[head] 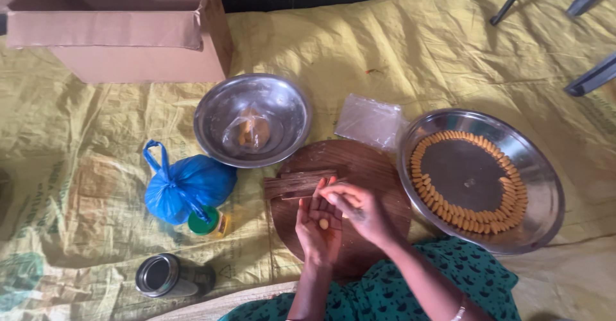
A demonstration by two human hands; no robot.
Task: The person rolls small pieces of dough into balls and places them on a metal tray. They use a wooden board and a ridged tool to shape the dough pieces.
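At nine o'clock of the round wooden board lies a knotted blue plastic bag, with a green-capped bottle just below it and a steel tumbler on its side at seven o'clock. A cardboard box sits at eleven o'clock, a steel bowl holding a small bag of dough just nearer. Over the board, the left hand lies open, palm up, a small dough piece resting on it; the right hand curls over it, fingertips touching the left fingers. At three o'clock a steel tray carries a ring of shaped dough pieces.
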